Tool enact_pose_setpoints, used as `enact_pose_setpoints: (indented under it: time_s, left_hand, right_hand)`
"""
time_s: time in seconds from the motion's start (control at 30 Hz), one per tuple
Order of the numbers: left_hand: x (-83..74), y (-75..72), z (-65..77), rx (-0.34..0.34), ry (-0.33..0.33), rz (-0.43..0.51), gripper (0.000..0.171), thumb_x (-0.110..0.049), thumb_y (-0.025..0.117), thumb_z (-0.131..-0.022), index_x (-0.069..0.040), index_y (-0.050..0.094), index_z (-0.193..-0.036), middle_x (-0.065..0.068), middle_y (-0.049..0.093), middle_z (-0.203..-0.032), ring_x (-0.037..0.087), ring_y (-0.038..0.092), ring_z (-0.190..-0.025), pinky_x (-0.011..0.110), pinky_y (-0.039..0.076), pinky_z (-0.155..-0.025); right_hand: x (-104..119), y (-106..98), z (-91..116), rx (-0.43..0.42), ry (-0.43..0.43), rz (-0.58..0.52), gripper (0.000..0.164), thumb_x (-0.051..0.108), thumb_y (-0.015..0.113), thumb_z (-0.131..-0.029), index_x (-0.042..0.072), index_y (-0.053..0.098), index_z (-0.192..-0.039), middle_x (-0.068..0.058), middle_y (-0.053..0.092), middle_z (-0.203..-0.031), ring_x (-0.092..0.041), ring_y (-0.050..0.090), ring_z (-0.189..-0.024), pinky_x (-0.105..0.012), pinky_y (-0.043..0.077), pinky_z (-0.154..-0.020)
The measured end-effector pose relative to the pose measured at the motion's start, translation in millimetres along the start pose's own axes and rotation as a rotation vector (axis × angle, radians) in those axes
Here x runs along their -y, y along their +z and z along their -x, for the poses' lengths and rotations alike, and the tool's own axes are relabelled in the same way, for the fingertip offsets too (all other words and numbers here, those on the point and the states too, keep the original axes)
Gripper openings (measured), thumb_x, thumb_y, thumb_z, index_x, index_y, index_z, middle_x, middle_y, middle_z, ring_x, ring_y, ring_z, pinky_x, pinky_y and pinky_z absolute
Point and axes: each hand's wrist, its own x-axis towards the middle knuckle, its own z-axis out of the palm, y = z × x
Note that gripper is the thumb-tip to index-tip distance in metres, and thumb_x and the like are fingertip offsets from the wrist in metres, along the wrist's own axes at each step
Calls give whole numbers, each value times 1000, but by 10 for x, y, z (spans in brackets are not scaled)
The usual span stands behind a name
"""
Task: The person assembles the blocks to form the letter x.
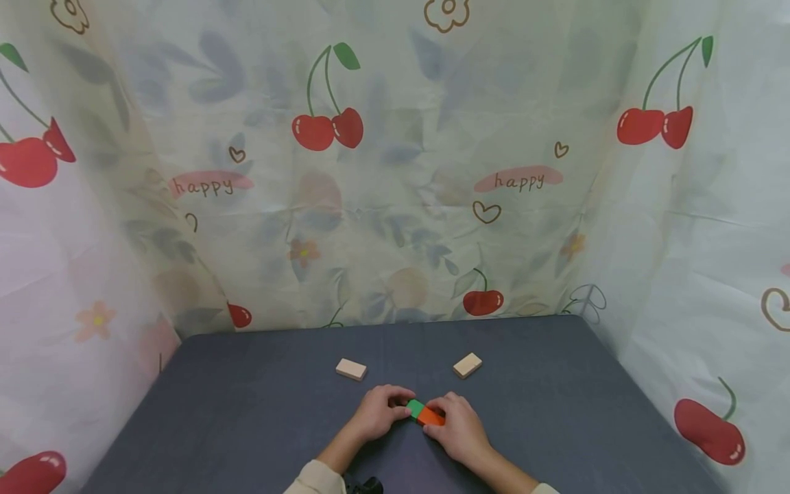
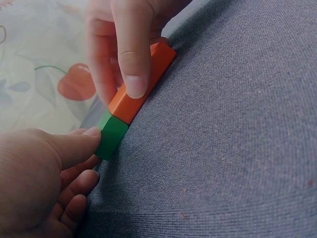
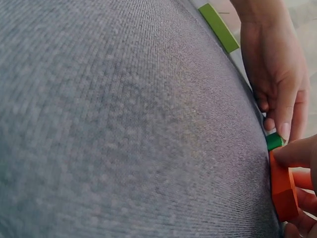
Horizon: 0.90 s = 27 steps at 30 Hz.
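Note:
On the dark cloth, a short green block [image 1: 414, 409] and a longer orange block [image 1: 431, 417] lie end to end, touching. My left hand [image 1: 376, 414] pinches the green block [image 2: 113, 135] between thumb and fingers. The orange block [image 2: 157, 64] is gripped by my right hand [image 1: 459, 429], its thumb on the near side and the fingers at the far side. In the right wrist view the orange block [image 3: 284, 193] is partly covered by the right hand's fingers, and the left thumb tip rests on the green block [image 3: 275, 141].
Two pale wooden blocks lie beyond the hands, one to the left [image 1: 351, 370] and one to the right [image 1: 468, 366]. A light green block [image 3: 219, 28] shows behind the left wrist in the right wrist view. A cherry-patterned curtain [image 1: 395, 171] surrounds the table [image 1: 247, 405].

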Motion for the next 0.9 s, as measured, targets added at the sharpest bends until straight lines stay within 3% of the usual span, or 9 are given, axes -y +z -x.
enact_pose_setpoints:
  time_s: [0.3,0.9]
  left_hand:
    - [-33,-13,20,-13,34,4,22,-10,72,-87,-9,73,-110,1,65,-92,13,57,-77,30,46,-67]
    - [2,-5,-1,-8,25,-1,23,-11,72,-87,-9,73,-111,-2,65,-90,11,56,-75,29,46,-67]
  right_hand:
    - [34,19,-18,-14,6,5,35,32,84,-75,11,73,-101,5,54,-84,-12,45,-73,-29,37,-61]
    - [-7,75,-57,-25,17,14,34,34,84,-75,11,74,-98,6,53,-82,-12,47,-75,-29,38,-64]
